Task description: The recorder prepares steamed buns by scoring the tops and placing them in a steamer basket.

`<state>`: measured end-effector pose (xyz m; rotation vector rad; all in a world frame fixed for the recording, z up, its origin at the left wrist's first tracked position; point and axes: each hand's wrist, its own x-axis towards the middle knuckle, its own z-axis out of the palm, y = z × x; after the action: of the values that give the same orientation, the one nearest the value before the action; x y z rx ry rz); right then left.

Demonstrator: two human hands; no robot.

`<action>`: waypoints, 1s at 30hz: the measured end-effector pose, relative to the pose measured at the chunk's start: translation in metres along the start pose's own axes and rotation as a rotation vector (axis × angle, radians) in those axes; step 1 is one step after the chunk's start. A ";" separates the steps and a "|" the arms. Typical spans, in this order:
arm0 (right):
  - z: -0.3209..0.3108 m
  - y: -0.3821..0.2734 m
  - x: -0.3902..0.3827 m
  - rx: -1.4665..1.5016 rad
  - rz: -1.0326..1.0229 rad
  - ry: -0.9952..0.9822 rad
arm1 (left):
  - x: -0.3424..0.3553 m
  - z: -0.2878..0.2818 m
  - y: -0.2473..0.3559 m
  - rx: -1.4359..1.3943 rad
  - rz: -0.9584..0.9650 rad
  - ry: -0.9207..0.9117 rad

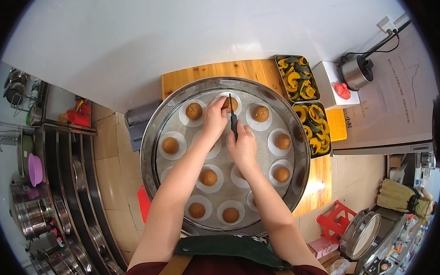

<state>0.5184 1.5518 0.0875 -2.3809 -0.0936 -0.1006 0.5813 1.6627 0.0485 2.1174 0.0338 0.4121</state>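
Observation:
A large round metal steamer tray (300, 180) lies before me, holding several small brown dough buns, each on a white paper round. At its far side, my left hand (215, 119) steadies one bun (235, 105) with its fingertips against the left side. My right hand (243, 145) grips the black handle of a small knife (233, 121), its thin blade over that bun. Left of it, another bun (194, 111) bears crossed cut lines on top. To the right sits a bun (260, 113) whose surface looks marked too. My forearms hide some buns in the middle.
Under the tray is a wooden table (178, 80). Two rectangular trays of cut pumpkin (301, 80) stand at its right, near a white box (325, 81) and a metal pot (356, 72). A metal rack (80, 193) is on the left, a red stool (335, 221) at lower right.

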 end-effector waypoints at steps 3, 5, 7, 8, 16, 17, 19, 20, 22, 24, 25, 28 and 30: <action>0.002 0.000 0.000 -0.011 0.007 0.000 | -0.001 0.002 -0.001 0.034 0.062 0.034; 0.007 0.001 0.004 -0.036 -0.014 0.014 | -0.001 0.003 -0.003 0.013 0.066 0.043; 0.009 -0.001 0.003 -0.061 -0.032 0.027 | 0.000 0.005 -0.003 0.034 0.061 0.048; 0.009 -0.002 0.002 -0.076 -0.024 0.016 | 0.000 0.006 -0.003 0.055 0.058 0.055; 0.012 -0.007 0.002 -0.123 -0.030 0.001 | 0.002 0.009 -0.006 0.062 0.052 0.059; 0.013 -0.009 0.008 -0.118 0.002 -0.022 | 0.002 0.010 -0.006 0.070 0.044 0.056; 0.014 -0.010 0.009 -0.111 0.033 -0.041 | 0.004 0.009 -0.005 0.064 0.021 0.044; 0.014 -0.008 0.001 -0.136 0.023 -0.041 | 0.005 0.009 -0.004 0.058 -0.003 0.032; 0.012 -0.005 -0.016 -0.160 0.012 -0.046 | 0.003 0.008 -0.005 0.070 0.004 0.040; 0.005 -0.006 -0.026 -0.078 -0.029 0.004 | 0.002 0.007 -0.006 0.081 0.013 0.046; -0.001 -0.006 -0.027 -0.078 -0.027 0.006 | 0.002 0.007 -0.006 0.085 0.017 0.041; -0.032 -0.005 -0.026 -0.013 -0.056 0.086 | -0.001 0.004 -0.001 0.113 0.021 0.041; -0.055 0.006 -0.028 -0.043 -0.027 0.115 | -0.001 0.006 0.009 0.127 0.026 0.040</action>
<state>0.4890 1.5086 0.1208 -2.4115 -0.0700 -0.2541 0.5805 1.6528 0.0525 2.2366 0.0574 0.4791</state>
